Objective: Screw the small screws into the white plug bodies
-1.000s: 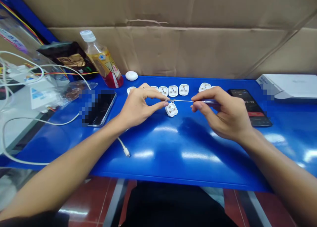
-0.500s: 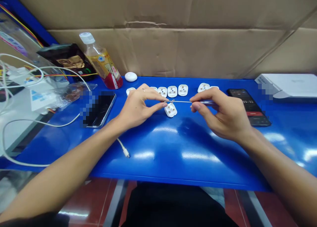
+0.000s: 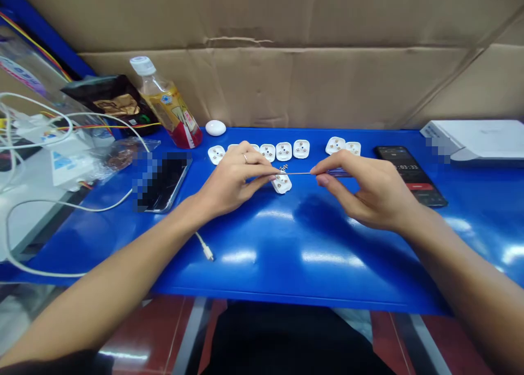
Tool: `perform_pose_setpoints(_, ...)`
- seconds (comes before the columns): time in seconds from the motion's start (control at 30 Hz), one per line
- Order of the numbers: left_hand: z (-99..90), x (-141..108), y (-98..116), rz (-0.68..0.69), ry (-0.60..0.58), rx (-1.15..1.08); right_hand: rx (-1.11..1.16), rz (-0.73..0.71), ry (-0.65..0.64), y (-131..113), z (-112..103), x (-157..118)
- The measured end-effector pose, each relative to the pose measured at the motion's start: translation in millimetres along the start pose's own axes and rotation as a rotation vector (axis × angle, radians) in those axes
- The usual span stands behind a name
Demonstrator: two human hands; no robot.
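Lowered slightly: slim tool (image 3: 298, 173) — tip obscured at left fingers (image 3: 262, 171).

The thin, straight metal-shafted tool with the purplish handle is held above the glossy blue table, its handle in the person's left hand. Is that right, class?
Not quite: the purplish handle is in the right hand, as the head view shows. The thin metal-shafted tool is indeed held above the glossy blue table.

Glossy, smooth tabletop (image 3: 262, 277); behind it, creased matt cardboard (image 3: 347, 85); above it, a shiny metal shaft (image 3: 298, 173); on it, smooth plastic casings (image 3: 301, 144).
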State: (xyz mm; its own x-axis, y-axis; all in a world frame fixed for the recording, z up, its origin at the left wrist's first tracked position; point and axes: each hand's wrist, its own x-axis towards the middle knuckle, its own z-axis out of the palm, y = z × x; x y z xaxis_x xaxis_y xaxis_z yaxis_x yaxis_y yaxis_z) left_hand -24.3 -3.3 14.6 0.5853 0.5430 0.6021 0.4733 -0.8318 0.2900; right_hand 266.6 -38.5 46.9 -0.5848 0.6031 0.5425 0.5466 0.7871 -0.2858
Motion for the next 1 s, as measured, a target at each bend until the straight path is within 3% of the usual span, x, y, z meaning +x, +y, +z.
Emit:
perform_pose_setpoints(0.17,6.3,-2.1,2.7,0.105,0.070,0.076,0.030,0.074,0.106,-6.2,3.3,0.7)
perform_pose_setpoints(0.33,9.2,-1.7,7.7,-0.016,0.141,-0.075,-0.009,0.048,0.165,-8.5,8.1,-0.4)
perform_pose_setpoints(0.57,10.2,-0.1,11.5,-0.221,0.088,-0.248,-0.064,0.006,0.139,-5.7,9.2,-1.2)
perform_pose_setpoints(1.0,7.2,-0.7,9.4,-0.260,0.118,-0.226,-0.079,-0.010,0.163,-5.8,7.8,-1.1)
